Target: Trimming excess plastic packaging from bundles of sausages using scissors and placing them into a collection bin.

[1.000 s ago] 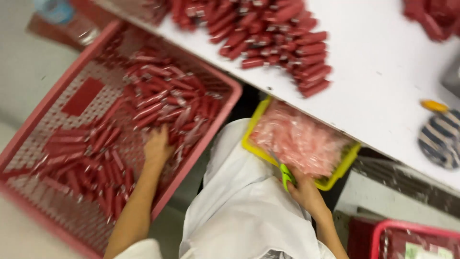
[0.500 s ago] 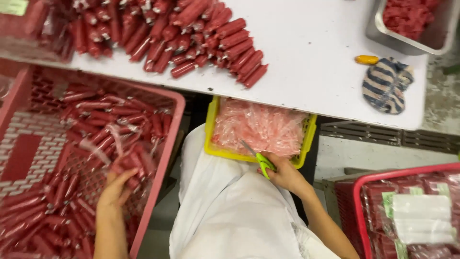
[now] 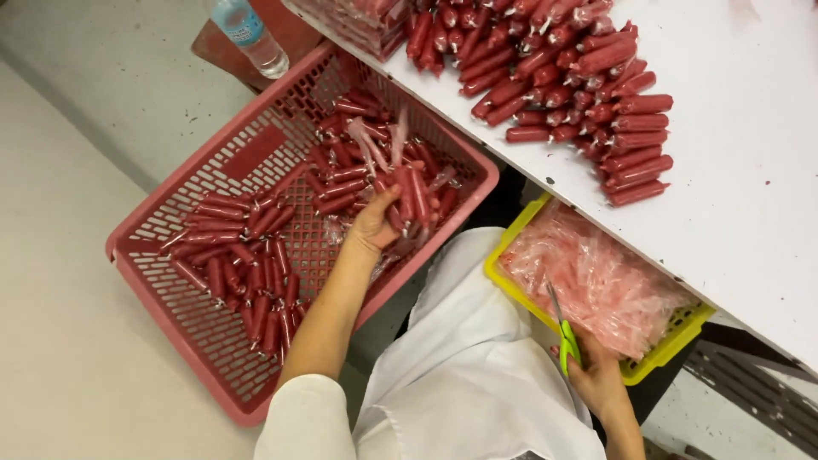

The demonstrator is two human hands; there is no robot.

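A: What's the left hand got?
B: Fingers curled tight round a bunch of red sausages, lifted just over the pink crate, loose casing ends poking upward

A: And the right hand?
B: Closed on green-handled scissors, blades lying over the yellow basket of clear pink wrappers, likely handy for trimmings
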